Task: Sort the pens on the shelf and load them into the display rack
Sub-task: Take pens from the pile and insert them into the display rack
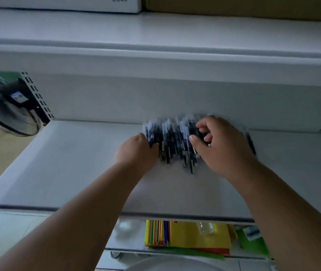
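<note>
The right hand [220, 145], just right of the frame's centre, has its fingers [201, 126] curled down into the heap of pens [173, 141] with the thumb below them, narrow, seemingly pinching or raking a few barrels; blur hides exactly which pens it grips. That curl suits picking a small group out of the pile rather than scooping the lot. The left hand [138, 149], at the pile's left edge, has its fingers bent against the outermost pens. Whether it grips any or only presses on them I cannot tell, but its place reads as a stop that keeps the heap from spreading leftward while the other hand works.

The pens are dark, lie roughly parallel with their ends toward the viewer, and sit bunched at the back of the white shelf [77, 163], close against the rear panel, in the middle of the frame. One more dark pen [251, 143] seems to lie just right of the right hand. Both forearms reach up from the lower corners, meeting at the pile, so sorting appears to be in hand and loading not yet begun. No display rack is recognisable.

Below the shelf's front edge, lower centre, lies a stack of bright coloured paper [194, 237]. A dark fan [9, 106] stands at the left edge. Boxes [58, 4] sit on the upper shelf along the top.
</note>
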`<state>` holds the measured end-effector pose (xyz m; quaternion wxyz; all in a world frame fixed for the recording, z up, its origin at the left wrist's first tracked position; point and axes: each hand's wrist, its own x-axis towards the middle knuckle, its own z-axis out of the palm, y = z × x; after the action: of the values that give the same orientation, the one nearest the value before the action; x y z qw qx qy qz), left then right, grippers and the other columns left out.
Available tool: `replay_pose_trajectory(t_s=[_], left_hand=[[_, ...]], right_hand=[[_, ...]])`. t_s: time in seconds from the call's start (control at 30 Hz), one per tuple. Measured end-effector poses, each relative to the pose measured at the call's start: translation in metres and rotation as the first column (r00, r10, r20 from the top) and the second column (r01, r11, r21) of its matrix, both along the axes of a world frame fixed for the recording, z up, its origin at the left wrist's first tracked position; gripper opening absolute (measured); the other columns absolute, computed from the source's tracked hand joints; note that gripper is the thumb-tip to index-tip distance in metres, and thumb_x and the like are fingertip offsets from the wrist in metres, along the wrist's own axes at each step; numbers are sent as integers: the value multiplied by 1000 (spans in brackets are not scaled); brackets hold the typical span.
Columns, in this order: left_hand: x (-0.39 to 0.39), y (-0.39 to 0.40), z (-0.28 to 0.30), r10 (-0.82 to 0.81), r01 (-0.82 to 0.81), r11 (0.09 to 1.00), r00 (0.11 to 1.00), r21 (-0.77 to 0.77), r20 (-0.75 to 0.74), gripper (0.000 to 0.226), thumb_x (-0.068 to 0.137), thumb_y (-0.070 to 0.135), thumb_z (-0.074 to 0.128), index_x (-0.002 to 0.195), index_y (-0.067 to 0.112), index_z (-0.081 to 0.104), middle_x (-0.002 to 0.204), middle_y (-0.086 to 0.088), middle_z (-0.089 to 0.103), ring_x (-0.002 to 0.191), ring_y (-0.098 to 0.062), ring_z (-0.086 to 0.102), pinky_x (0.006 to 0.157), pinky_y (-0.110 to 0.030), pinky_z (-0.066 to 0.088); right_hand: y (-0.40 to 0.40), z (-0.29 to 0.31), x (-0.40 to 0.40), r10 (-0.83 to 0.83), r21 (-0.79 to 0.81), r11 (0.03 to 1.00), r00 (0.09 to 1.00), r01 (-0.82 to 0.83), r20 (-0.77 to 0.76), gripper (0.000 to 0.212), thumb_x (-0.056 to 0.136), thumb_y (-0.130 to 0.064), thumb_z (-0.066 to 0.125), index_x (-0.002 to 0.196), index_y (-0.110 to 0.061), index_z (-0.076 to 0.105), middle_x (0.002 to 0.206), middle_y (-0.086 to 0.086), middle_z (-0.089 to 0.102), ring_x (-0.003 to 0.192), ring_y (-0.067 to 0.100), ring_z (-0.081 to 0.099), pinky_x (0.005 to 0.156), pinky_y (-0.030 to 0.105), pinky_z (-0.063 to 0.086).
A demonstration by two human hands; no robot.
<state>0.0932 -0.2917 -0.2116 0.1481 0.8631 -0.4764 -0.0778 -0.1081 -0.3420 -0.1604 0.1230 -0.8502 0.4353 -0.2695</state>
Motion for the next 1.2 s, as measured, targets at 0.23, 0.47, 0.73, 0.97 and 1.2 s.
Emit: replay_pose_trajectory(t_s=[0.23, 0.47, 0.73, 0.97, 1.2], left_hand=[[6, -3, 3, -36, 37, 999, 998, 18, -48, 26, 97, 34, 44, 88, 10, 44, 72, -3, 46, 70, -30, 49, 56, -32, 33], [-11, 26, -5, -128, -23, 937, 905, -349, -405, 18, 93, 33, 43, 86, 16, 43, 78, -10, 57, 69, -35, 51, 57, -42, 40], [-40, 53, -9, -386, -174, 833, 497, -525, -777, 36, 102, 9, 42, 71, 29, 41, 60, 4, 49, 57, -19, 42, 55, -36, 34], [-39, 58, -9, -380, -197, 850, 413, -489, -827, 18, 102, 4, 40, 86, 13, 40, 63, 6, 47, 55, -15, 36, 48, -28, 32], [-41, 58, -8, -389, -219, 844, 380, -490, -839, 9, 102, 6, 42, 96, 7, 49, 61, 7, 43, 54, -13, 31, 52, -32, 23]], right_hand=[[1, 0, 1, -51, 22, 998, 999, 50, 19, 27, 90, -37, 64, 110, -21, 59, 99, -8, 58, 81, 12, 55, 71, 25, 42], [19, -18, -9, -90, 145, 985, 995, 96, -44, 16, 92, -41, 62, 88, -27, 55, 75, -12, 59, 67, 3, 56, 64, 30, 53], [43, -45, -3, -172, 241, 947, 970, 211, -172, 35, 83, -61, 63, 80, -29, 51, 69, -9, 58, 63, 6, 54, 52, 26, 40], [46, -45, 1, -257, 246, 924, 952, 292, -165, 24, 89, -43, 64, 77, -24, 56, 69, -7, 60, 65, 8, 55, 55, 24, 41], [49, -45, -3, -216, 289, 925, 967, 246, -133, 15, 91, -32, 62, 81, -23, 55, 76, -7, 60, 67, 9, 54, 56, 25, 39]])
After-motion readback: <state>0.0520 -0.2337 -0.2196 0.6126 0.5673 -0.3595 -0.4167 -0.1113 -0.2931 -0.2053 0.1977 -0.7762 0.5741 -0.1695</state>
